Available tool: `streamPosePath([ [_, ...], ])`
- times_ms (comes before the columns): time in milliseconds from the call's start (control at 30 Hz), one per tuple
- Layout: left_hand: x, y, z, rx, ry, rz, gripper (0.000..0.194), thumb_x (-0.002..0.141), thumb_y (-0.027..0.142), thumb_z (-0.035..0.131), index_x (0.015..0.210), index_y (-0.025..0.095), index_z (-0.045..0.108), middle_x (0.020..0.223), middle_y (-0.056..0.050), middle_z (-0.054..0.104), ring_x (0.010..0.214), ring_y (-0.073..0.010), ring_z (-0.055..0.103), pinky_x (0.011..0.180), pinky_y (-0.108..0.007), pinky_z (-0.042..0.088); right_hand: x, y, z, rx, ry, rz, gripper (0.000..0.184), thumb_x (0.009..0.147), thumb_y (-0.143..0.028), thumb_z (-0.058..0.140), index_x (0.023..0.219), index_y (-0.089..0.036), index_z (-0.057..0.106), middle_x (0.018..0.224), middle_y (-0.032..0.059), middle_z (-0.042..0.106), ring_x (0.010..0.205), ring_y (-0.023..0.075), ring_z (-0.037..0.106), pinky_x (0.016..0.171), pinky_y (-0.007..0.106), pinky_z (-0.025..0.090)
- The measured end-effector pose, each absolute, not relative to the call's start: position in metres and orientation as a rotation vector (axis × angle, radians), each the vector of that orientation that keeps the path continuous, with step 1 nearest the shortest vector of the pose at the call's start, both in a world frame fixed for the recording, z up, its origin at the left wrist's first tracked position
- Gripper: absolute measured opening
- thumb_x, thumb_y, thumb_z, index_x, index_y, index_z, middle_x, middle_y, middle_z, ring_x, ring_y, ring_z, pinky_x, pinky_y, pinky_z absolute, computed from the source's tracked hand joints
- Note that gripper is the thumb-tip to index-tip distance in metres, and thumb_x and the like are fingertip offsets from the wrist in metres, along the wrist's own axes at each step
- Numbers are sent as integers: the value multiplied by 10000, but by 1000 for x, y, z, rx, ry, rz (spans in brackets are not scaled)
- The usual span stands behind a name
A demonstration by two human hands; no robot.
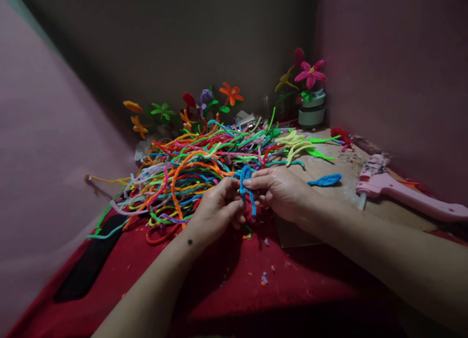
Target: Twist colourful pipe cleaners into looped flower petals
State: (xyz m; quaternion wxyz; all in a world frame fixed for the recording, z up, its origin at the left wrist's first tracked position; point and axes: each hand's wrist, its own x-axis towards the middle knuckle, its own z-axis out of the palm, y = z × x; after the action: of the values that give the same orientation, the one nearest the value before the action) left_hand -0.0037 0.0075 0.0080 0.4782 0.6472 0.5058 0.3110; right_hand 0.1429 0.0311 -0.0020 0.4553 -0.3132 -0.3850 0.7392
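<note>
Between my hands, above the near edge of a colourful heap, is a blue pipe cleaner (245, 178) bent into a loop with a tail hanging down. My left hand (218, 205) is closed, its fingertips pinching the lower part of the loop. From the other side, my right hand (280, 191) pinches the loop's right edge between thumb and finger. The lower fingers of both hands are partly hidden. Right of my right hand, a finished-looking blue pipe cleaner petal (325, 180) lies on a brown board (351, 168).
Behind my hands spreads a heap of pipe cleaners (193, 155). Pipe cleaner flowers (231, 93) and a pale green jar (312, 111) stand at the back wall. A pink glue gun (405, 194) lies right. A black strip (89, 260) rests left on the red cloth (256, 289), among scraps.
</note>
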Motion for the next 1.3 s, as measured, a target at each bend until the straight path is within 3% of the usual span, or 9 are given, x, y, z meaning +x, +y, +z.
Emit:
streamPosePath([
  [133,-7,7,14,1533,1249,618,66,738,192,544,757,143,505,522,21,566,388,-83,515,362,-169,414,144,33,-2,-799,-926,1822,102,602,-96,595,558,-142,515,454,-31,495,386,75,442,418,218,323],
  [200,-9,8,16,1452,1182,604,83,743,197,558,768,136,508,510,1,595,348,-78,493,350,-172,408,144,34,-1,-807,-938,1818,107,605,-98,593,553,-144,513,443,-33,490,373,73,432,398,214,301],
  [400,-9,10,12,1111,934,785,193,752,282,617,863,168,507,622,7,605,488,-132,606,374,-207,477,144,30,2,-831,-963,1815,100,629,-100,574,558,-151,523,430,-33,498,369,82,443,404,218,327],
  [600,-1,7,8,1281,1126,874,209,792,365,569,771,169,502,457,45,547,339,-83,494,307,-163,413,143,26,4,-942,-1054,1758,153,667,-98,556,534,-152,502,390,-29,487,326,66,391,360,201,269],
  [867,-3,4,11,1369,1154,899,200,795,342,552,739,158,499,542,22,582,375,-84,501,316,-177,419,142,31,-2,-873,-1090,1770,101,694,-129,574,600,-134,537,478,3,559,374,71,463,377,189,339],
  [1000,-4,3,12,1458,1215,939,203,807,349,531,732,162,508,475,30,561,357,-92,490,339,-188,419,142,29,-1,-848,-1140,1825,44,675,-127,605,678,-140,563,522,-8,576,398,79,489,388,196,387],
  [1133,-4,4,13,1481,1259,997,182,792,334,551,739,164,512,446,39,551,351,-89,489,355,-182,421,143,27,-1,-995,-1314,1712,97,634,-104,628,613,-140,540,466,-27,532,355,75,463,354,194,371],
  [1300,-7,6,13,1439,1238,1065,156,753,302,595,774,155,546,560,24,601,377,-83,524,355,-176,422,143,24,3,-911,-1303,1742,52,707,-162,601,688,-137,560,511,-14,561,396,88,515,387,211,448],
])
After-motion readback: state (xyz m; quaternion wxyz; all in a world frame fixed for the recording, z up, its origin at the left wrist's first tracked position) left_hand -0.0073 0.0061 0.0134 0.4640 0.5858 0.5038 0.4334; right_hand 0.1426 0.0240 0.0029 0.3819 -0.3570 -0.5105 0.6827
